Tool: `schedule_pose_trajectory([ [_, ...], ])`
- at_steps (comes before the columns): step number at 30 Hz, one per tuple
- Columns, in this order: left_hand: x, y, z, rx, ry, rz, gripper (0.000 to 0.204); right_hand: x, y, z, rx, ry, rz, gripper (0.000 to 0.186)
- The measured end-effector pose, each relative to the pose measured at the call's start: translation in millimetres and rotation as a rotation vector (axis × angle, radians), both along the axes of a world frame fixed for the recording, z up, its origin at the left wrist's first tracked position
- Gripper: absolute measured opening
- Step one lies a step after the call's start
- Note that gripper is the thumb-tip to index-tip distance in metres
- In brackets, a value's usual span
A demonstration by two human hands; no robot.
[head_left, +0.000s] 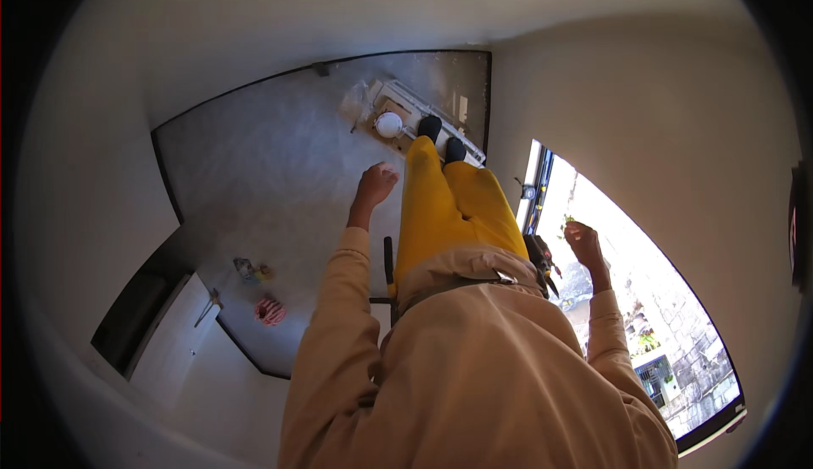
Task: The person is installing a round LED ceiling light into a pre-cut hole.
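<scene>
My left hand (377, 186) hangs in the air beside my left leg, its fingers loosely curled in, and I see nothing in it. On the other side my right hand (583, 244) is raised in front of the bright window opening (627, 308), its fingers curled with no object showing. Both arms wear tan sleeves. Yellow trousers (440, 210) cover my legs, and my dark shoes (430, 127) are on or beside a long pale platform (466, 143). At my right hip hangs a tool pouch (539, 257) with tool handles sticking out.
By my feet is a round white object (389, 125), with clear plastic wrap (356, 103) near it. A pinkish coil or bundle (269, 311) and a small clutter of items (247, 270) lie on the grey floor (254, 164). Bare walls surround me; a dark doorway (140, 308) is at left.
</scene>
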State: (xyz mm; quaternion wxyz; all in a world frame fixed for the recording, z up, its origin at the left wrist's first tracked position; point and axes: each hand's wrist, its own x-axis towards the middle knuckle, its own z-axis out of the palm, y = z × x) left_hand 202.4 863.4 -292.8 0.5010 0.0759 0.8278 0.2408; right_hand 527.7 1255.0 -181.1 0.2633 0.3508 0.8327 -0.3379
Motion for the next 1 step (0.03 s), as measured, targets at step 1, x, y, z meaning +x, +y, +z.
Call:
schedule_pose_trajectory([
  [1, -6.3, 0.6, -11.1, 0.015, 0.011, 0.080, 0.042, -0.1, 3.6, -5.2, 0.010, 0.018, 0.030, 0.023],
])
